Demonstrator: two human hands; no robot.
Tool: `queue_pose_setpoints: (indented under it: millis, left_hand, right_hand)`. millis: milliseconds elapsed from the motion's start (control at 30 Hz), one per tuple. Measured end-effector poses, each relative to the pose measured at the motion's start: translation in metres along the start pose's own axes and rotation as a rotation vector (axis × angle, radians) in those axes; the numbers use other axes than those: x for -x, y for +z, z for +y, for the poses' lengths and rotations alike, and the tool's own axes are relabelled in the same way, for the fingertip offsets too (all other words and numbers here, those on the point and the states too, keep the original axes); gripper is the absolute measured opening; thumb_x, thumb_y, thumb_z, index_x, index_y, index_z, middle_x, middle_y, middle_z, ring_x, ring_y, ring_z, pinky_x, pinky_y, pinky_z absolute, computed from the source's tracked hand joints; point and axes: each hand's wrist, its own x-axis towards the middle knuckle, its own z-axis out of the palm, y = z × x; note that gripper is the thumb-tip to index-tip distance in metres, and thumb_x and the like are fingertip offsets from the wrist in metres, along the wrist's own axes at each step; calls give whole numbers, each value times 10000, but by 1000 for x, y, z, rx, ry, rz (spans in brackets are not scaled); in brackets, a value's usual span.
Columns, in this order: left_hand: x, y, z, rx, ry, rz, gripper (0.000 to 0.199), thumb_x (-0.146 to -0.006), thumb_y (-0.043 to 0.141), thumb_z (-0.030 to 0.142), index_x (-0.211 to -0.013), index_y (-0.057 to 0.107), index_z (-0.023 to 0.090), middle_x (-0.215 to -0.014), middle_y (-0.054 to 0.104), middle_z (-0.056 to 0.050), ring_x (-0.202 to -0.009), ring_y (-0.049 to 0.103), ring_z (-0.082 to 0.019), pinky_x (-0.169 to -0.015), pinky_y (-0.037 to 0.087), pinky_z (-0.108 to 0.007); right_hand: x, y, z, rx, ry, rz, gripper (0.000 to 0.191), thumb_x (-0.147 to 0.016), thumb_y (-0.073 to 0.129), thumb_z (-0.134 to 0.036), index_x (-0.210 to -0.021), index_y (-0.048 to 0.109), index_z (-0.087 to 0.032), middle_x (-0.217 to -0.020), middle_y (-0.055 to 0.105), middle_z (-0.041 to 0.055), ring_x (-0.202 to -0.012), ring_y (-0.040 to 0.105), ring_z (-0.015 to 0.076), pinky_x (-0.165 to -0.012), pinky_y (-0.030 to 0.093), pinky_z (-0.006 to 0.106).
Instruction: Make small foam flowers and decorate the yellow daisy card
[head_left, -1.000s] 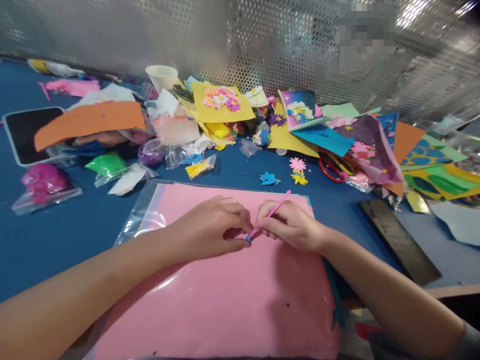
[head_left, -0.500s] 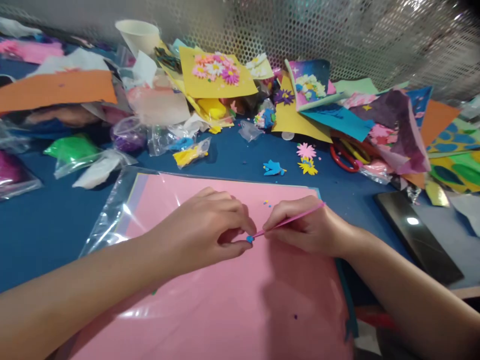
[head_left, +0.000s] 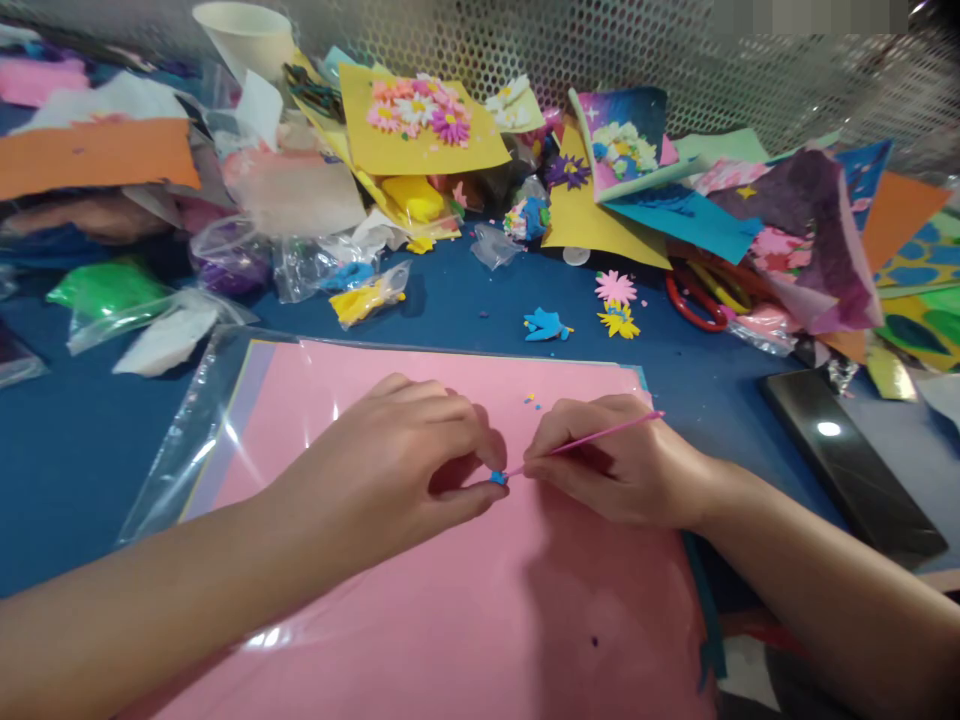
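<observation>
A deep blue tabletop [head_left: 442,320] spans the scene, its far side crowded by a long heap of coloured paper [head_left: 615,235] and bagged soft clay [head_left: 112,285]. Closest to the viewer, a broad pink sheet [head_left: 420,640] lies in a clear plastic sleeve [head_left: 187,440], partly covered by two bare hands and forearms. The left hand [head_left: 420,445] pinches with thumb and forefinger; the right hand [head_left: 615,465], near but apart from it, has its fingertips closed like a pen grip. Right of the sheet sits a glossy black rectangular slab [head_left: 847,460]. The heap includes a yellow paper piece [head_left: 480,150] bearing clustered flowers and a white tapered cup [head_left: 247,40]. Just beyond the sheet, a ragged blue clay clump [head_left: 546,325] lies near one pink and one yellow clay flower [head_left: 619,320]. The right hand holds a thin pink stick [head_left: 607,436], slanting, its tip at a small bright-blue clay lump [head_left: 498,478]. Uneven and partly hidden, this lump is clamped between the left thumb and forefinger, over the sheet; tiny yellow and blue specks [head_left: 531,399] lie beyond it
</observation>
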Motion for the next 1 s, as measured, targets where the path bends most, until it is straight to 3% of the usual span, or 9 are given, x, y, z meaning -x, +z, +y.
queue_pose_setpoints:
  millis: [233, 400, 533, 700, 1000]
  left_hand:
    - [1, 2, -1, -10, 9, 22, 89, -867, 763, 315, -918, 697, 285, -687, 613, 91, -713, 543, -143, -744, 282, -319]
    - [3, 3, 0, 10, 11, 18, 204, -878, 769, 431, -987, 687, 279, -696, 608, 92, -709, 558, -138, -740, 286, -311]
    - [2, 4, 0, -24, 55, 21, 91, -910, 737, 349, -918, 690, 271, -742, 649, 85, -734, 573, -142, -741, 279, -314]
    - [3, 4, 0, -54, 76, 37, 89, -893, 751, 321, -915, 688, 262, -797, 680, 79, -766, 581, -151, -754, 286, -319]
    - [2, 5, -1, -52, 68, 23, 80, -920, 707, 339, -947, 680, 269, -772, 662, 74, -737, 566, -150, -751, 290, -319]
  right_hand:
    - [3, 1, 3, 30, -9, -27, 114, -961, 622, -233, -868, 654, -176, -672, 707, -8, -562, 610, 79, -537, 411, 184]
    - [5, 2, 4, 64, -44, -68, 115, -967, 601, -232, -883, 653, -173, -687, 722, 0, -579, 633, 97, -548, 405, 207]
    - [4, 1, 2, 72, -43, -68, 107, -959, 605, -217, -869, 647, -176, -674, 707, -10, -568, 617, 91, -544, 399, 207]
    - [3, -2, 0, 10, 11, -30, 124, -948, 619, -222, -832, 629, -177, -673, 703, -7, -532, 579, 71, -520, 402, 186]
    - [5, 1, 1, 106, -41, -77, 153, -971, 573, -241, -840, 631, -188, -667, 697, -19, -551, 558, 77, -537, 363, 210]
